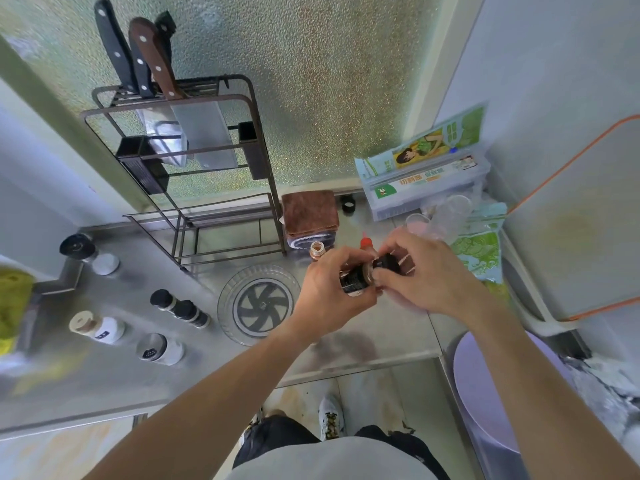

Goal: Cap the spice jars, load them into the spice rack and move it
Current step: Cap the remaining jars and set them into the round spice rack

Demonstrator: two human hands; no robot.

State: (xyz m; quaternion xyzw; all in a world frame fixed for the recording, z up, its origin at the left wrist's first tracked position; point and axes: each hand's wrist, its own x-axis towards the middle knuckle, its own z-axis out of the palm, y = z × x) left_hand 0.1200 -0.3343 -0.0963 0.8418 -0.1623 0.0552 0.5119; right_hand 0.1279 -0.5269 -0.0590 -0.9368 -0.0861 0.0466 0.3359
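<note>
Above the steel counter (363, 341), your left hand (329, 292) grips the jar (353, 280) lying sideways, mouth toward the black cap (388, 263) pinched in your right hand (426, 275).

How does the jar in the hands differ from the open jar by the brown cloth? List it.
The held jar is dark, tilted sideways in the left hand, with the right hand putting a black cap on it. The open jar is copper-toned, upright on the counter, untouched and capless. Both are small.

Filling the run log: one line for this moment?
left hand holds dark spice jar | right hand fitting black cap | wire rack unloaded
</note>
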